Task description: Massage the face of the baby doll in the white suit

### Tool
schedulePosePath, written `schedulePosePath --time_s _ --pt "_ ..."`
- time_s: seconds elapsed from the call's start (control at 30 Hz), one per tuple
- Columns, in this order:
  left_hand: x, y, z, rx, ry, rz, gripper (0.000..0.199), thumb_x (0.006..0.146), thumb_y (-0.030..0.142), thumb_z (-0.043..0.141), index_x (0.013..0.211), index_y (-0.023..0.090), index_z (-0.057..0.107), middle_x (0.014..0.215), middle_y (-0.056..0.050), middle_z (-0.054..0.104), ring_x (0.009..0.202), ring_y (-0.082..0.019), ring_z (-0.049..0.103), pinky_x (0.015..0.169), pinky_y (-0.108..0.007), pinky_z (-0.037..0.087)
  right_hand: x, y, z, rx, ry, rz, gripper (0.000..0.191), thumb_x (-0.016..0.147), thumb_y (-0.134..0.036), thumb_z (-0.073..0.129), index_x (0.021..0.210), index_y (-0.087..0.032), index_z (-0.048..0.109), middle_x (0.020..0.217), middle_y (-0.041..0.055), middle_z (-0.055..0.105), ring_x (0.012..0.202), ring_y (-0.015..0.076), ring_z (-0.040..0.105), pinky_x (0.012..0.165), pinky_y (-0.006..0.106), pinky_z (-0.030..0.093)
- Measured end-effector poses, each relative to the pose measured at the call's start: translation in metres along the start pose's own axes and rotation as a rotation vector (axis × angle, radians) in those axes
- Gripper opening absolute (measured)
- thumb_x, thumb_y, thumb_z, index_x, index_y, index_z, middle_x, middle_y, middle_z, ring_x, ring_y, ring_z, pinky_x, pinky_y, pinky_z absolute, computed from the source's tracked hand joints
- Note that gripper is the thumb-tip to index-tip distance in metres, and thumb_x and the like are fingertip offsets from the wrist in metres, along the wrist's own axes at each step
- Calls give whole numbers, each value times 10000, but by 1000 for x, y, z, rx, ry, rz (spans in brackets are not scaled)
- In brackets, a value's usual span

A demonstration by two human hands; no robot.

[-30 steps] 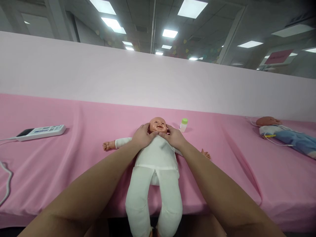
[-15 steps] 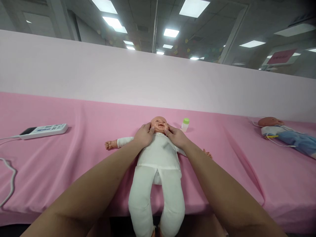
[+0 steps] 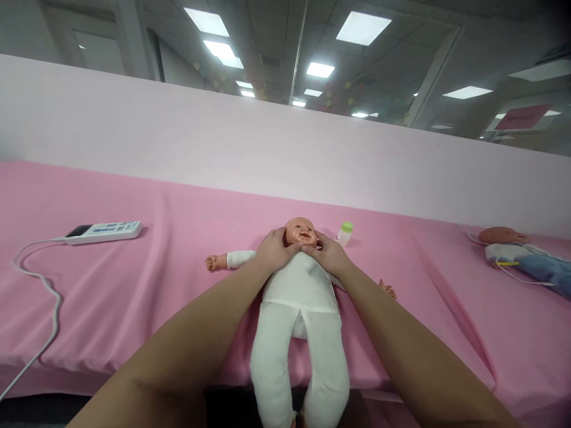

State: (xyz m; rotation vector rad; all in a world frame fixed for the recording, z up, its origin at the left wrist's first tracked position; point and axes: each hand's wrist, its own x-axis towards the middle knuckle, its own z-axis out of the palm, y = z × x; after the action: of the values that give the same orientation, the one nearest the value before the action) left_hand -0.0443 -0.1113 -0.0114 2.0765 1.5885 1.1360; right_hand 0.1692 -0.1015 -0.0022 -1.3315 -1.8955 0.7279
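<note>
A baby doll in white cloth lies on its back, its head toward the wall and its legs toward me. My left hand curves round the left side of its head and neck. Across from it, my right hand clasps the other side. Both thumbs lie under the chin, at the top of the chest, while the other fingers are partly hidden beside and behind the head. The doll's arms stretch out to either side. Just beyond my right hand stands a small bottle with a green cap.
Pink cloth covers the table. At left lies a white handheld device with a cable trailing to the front edge. A second doll in blue, with thin tubing, lies at far right. Behind rises a white wall with glass above.
Both thumbs have moved inward from the sides of the doll's jaw to below its chin. The view has turned a little, so everything sits further right.
</note>
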Motion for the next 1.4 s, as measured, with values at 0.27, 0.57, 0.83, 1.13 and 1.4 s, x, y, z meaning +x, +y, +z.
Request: schedulePosePath --time_s 0.27,0.57,0.83,1.13,1.4 --pt "-2 0 1 -76 -8 -46 623 885 619 688 1355 212 648 1279 -142 707 1137 -308 662 937 -390 523 -3 -3 2 -35 53 43 751 832 -558 791 1484 -249 583 1336 124 733 1160 310 730 1039 463 567" --pt "-4 -3 2 -55 -33 -86 575 970 549 573 1403 174 623 1397 -180 669 1257 -330 633 1033 -420 495 -5 -4 2 -41 39 24 636 900 -482 732 1480 -256 600 1304 103 754 1142 286 737 1036 446 577" --pt "-2 -3 -4 -36 -43 -58 528 1032 513 462 1392 166 635 1375 -178 694 1274 -318 636 1052 -405 494 0 7 -4 12 5 -26 593 956 -582 639 1460 -270 640 1350 86 740 1224 318 709 1111 485 546" --pt "5 -7 1 5 12 9 549 1081 462 322 1359 125 654 1359 -196 698 1292 -316 628 1116 -445 458 6 13 -3 53 -11 -20 648 1010 -674 483 1524 -290 566 1443 61 686 1333 279 649 1214 488 446" --pt "5 -3 1 -10 12 -7 594 901 566 679 1365 196 656 1265 -137 727 1116 -297 676 913 -389 535 1 -1 1 -27 19 -25 663 865 -621 746 1431 -304 610 1276 64 764 1144 283 728 1015 433 559"
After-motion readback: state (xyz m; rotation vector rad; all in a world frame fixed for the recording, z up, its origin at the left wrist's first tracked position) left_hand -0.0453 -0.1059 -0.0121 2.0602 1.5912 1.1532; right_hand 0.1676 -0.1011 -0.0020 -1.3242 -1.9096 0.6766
